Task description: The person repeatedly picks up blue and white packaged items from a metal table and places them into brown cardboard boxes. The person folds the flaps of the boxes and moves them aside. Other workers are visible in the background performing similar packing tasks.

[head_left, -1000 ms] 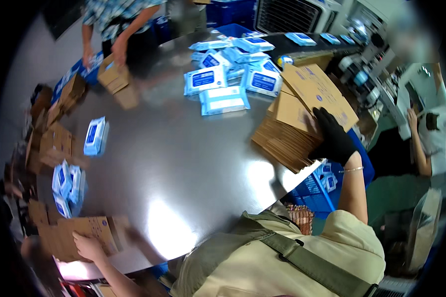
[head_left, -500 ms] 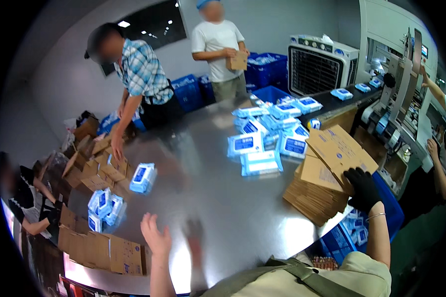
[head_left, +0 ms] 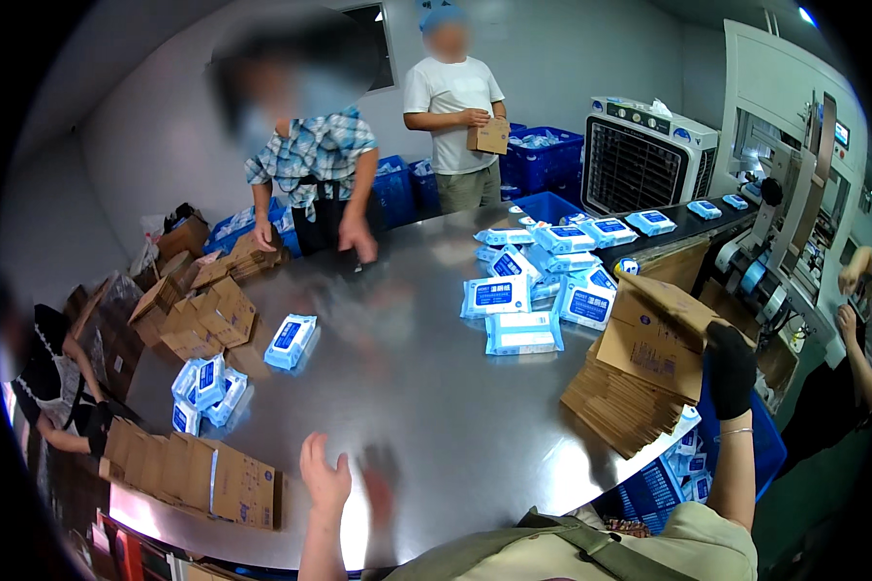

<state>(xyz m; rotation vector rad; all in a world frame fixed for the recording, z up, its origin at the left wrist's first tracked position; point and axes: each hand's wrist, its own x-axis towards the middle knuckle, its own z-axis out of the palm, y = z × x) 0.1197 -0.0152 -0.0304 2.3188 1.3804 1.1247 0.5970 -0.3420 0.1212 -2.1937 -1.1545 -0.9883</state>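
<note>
My right hand (head_left: 731, 368), in a black glove, grips the edge of a flat cardboard carton (head_left: 670, 302), tilted up above the right end of the table. Beneath it lies a fanned stack of flattened cartons (head_left: 618, 409). My bare left hand (head_left: 326, 474) hovers over the near part of the metal table (head_left: 436, 426), fingers apart and holding nothing. To its left a row of brown cartons (head_left: 242, 487) stands along the table edge. Beyond my right hand, blue-and-white wipes packs (head_left: 523, 295) are heaped, and a single wipes pack (head_left: 291, 341) lies farther left.
Wipes packs ride a dark conveyor (head_left: 683, 229) beside a machine (head_left: 794, 223) at far right. A blue crate (head_left: 761, 426) with packs stands below the right table edge. Co-workers stand at the far side and left; one in a white shirt (head_left: 455, 92) holds a small carton (head_left: 488, 137).
My right hand has raised the carton's near edge, tilting it more steeply. The plaid-shirted co-worker has straightened, hands drawn back from the boxes. My left hand stays open.
</note>
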